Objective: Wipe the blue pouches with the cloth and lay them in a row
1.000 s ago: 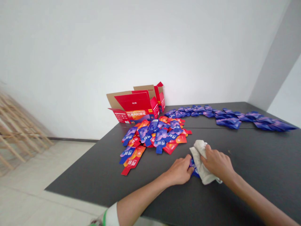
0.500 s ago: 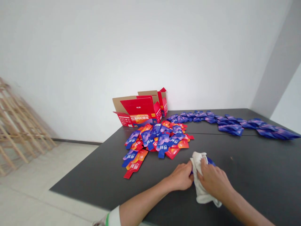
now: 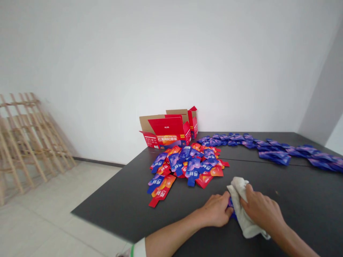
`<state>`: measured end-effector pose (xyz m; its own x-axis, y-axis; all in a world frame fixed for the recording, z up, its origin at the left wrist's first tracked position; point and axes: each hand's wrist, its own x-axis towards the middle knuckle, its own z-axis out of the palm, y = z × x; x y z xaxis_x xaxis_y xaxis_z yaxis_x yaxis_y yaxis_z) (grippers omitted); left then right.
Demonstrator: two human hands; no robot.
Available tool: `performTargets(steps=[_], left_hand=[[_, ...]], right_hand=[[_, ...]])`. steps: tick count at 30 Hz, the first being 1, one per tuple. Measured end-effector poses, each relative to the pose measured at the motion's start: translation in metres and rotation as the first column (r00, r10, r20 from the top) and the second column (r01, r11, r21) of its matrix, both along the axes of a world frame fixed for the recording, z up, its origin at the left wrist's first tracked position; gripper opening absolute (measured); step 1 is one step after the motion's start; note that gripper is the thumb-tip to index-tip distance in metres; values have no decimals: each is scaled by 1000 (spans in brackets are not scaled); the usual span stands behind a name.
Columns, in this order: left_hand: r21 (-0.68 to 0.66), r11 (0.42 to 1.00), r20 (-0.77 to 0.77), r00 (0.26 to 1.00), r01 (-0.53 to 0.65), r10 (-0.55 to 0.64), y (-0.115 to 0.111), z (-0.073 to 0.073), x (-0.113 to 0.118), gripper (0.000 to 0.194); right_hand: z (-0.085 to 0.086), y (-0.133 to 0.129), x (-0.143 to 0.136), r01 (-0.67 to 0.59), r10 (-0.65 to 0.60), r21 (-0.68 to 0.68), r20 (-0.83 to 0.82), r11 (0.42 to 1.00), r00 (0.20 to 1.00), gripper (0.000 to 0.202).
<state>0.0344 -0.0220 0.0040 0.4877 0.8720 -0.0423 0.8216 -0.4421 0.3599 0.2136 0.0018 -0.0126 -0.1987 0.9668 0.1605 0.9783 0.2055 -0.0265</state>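
Note:
Near the front of the dark table, my left hand grips the left end of a blue and purple pouch. My right hand is closed on a white cloth and presses it against the pouch. Most of the pouch is hidden beneath the cloth and my fingers. Beyond my left hand lies a loose pile of red and blue pouches with spouted ends, several overlapping.
Two open red cartons stand behind the pile, one behind the other. A long row of overlapping blue pouches curves along the table's back and right. Wooden slatted frames lean by the white wall at far left.
The view has turned slightly left and up, so everything sits lower and further right. The cloth has shifted over the pouch, and a bit more blue shows beside my left fingers.

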Motion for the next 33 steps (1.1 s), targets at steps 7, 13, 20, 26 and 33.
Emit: performTargets(steps=[7, 13, 20, 26, 33], left_hand=[[61, 998, -23, 999, -28, 29, -4, -8, 1, 32], [147, 988, -95, 994, -42, 56, -7, -10, 3, 30], [205, 977, -125, 988, -65, 92, -6, -9, 6, 29], [217, 975, -134, 988, -41, 71, -3, -11, 5, 30], [235, 971, -135, 988, -37, 70, -2, -12, 4, 31]], right_hand=[[-21, 3, 6, -110, 112, 42, -50, 993, 992, 40], [-30, 15, 29, 19, -19, 6, -28, 1000, 999, 42], [-14, -4, 17, -77, 77, -25, -8, 997, 997, 45], [14, -14, -4, -77, 74, -96, -31, 992, 997, 39], [26, -8, 2, 92, -92, -102, 9, 991, 996, 34]])
